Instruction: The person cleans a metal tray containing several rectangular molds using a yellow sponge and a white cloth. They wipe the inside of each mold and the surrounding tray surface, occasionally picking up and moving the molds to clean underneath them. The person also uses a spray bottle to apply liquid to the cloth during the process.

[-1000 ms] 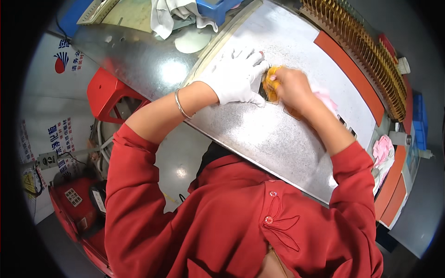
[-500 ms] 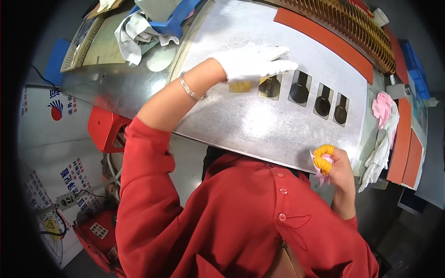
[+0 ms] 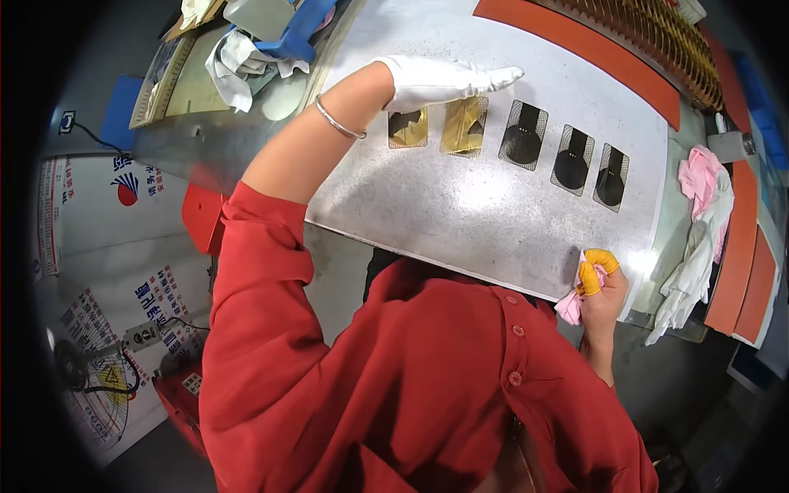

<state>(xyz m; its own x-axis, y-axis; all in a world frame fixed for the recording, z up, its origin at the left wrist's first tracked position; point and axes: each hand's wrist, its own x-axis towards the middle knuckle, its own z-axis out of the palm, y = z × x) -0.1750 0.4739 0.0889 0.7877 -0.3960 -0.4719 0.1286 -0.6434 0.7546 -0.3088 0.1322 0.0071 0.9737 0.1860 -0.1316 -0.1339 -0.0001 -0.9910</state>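
Note:
My left hand, in a white glove, stretches out flat above the far part of the white worktop. Its fingers lie together and point right, just beyond the two left plates. Several small flat rectangular plates form a row across the top: a shiny gold-and-dark plate, another gold one, and dark ones such as this plate with a round shape and a mesh-like border. Near the front edge at right, my right hand, with yellow finger covers, is closed around a crumpled pink cloth.
An orange strip runs along the far edge, with a slotted brown rack behind it. Pink and white cloths lie at right. A blue tray and white rags sit at far left, near a red stool.
My left hand has moved slightly away from me, uncovering more of the left plates, and its fingers have come together. The right hand still holds the pink cloth. The view has shifted a little.

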